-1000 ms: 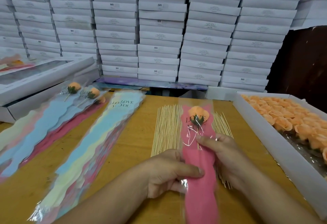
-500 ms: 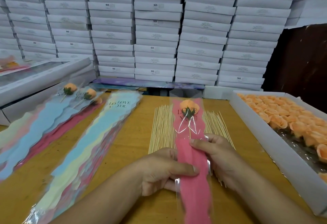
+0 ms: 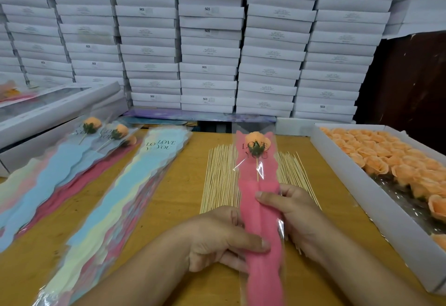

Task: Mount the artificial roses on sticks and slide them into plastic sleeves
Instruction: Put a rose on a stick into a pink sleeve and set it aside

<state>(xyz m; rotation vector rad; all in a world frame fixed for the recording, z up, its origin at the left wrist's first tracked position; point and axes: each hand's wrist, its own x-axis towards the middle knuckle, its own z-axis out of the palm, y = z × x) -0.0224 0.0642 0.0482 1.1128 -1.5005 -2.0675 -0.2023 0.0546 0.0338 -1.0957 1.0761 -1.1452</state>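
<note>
A pink plastic sleeve [image 3: 261,211] printed LOVE YOU is held upright over the table's middle. Inside its clear top sits an orange rose [image 3: 257,140] on a thin stick [image 3: 257,171]. My left hand [image 3: 217,240] grips the sleeve's lower left side, thumb across the pink front. My right hand [image 3: 293,211] pinches the sleeve higher up from the right, thumb on the front. Behind the sleeve lies a spread of bamboo sticks [image 3: 220,177] on the wooden table [image 3: 173,192].
A pile of empty pastel sleeves [image 3: 125,194] lies left of centre. Further left, finished sleeved roses [image 3: 91,124] rest on more sleeves. A white box of loose orange roses [image 3: 395,168] fills the right side. Stacked white boxes [image 3: 210,40] wall the back.
The rose has slid further up the pink sleeve, near its top edge. Both hands stay on the sleeve and it stands a little more upright.
</note>
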